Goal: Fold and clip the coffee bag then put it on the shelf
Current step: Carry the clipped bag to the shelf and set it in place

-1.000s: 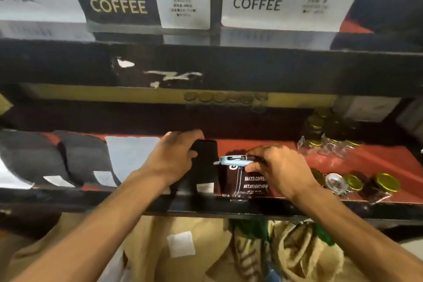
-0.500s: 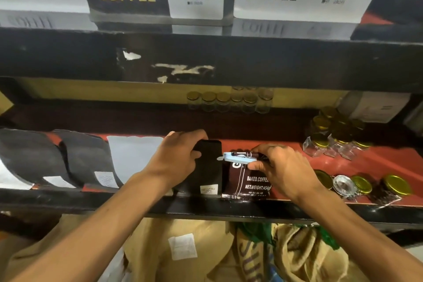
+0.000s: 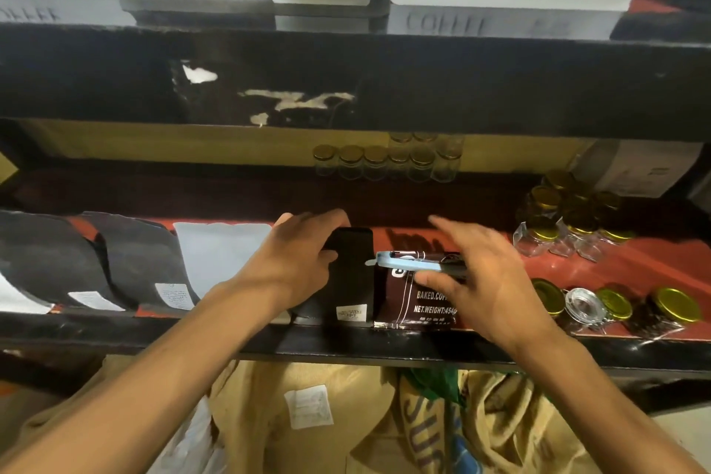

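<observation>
Basically parked: dark brown foil coffee bag [image 3: 413, 296] with light blue plastic clip [image 3: 408, 262] upright on red shelf [image 3: 654, 269]; right hand [image 3: 477, 273] spread, letting go; left hand [image 3: 296, 262] gripping neighbouring black pouch [image 3: 352, 273]; better release gently, no tipping.

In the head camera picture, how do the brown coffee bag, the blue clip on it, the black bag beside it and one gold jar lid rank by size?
Largest to smallest:
1. brown coffee bag and black bag: look alike, both partly hidden by hands, so unranked.
2. blue clip.
3. gold jar lid.
</observation>
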`<state>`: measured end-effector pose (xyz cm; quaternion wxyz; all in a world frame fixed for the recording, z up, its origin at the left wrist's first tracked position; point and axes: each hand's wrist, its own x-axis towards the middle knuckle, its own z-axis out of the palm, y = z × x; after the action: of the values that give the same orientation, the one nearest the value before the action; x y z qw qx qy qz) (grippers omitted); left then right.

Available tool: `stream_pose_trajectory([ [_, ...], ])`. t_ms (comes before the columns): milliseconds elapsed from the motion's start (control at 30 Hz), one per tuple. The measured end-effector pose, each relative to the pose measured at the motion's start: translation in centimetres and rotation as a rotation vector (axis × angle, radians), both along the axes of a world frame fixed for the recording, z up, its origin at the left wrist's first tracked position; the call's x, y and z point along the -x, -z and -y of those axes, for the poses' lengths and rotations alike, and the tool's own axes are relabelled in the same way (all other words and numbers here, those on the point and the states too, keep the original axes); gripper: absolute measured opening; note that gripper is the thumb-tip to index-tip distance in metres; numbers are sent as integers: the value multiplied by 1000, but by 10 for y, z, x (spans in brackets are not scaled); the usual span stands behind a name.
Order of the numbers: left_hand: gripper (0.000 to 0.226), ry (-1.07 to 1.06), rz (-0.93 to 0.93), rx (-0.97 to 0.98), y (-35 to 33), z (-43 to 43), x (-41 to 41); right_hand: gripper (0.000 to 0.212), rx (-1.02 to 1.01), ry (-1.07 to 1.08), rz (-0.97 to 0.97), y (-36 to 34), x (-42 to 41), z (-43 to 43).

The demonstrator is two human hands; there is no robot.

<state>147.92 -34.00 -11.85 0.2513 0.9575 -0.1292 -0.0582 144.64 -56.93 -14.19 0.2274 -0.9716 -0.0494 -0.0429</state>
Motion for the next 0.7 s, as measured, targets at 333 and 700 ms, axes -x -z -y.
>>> stream_pose_trajectory([
  [333,43,334,379,-360,5,46,3,39,-1554,830,-153,61,53,-18],
  [700,30,180,377,-363,12,64,2,51,-1637,822,-268,45,45,-33],
])
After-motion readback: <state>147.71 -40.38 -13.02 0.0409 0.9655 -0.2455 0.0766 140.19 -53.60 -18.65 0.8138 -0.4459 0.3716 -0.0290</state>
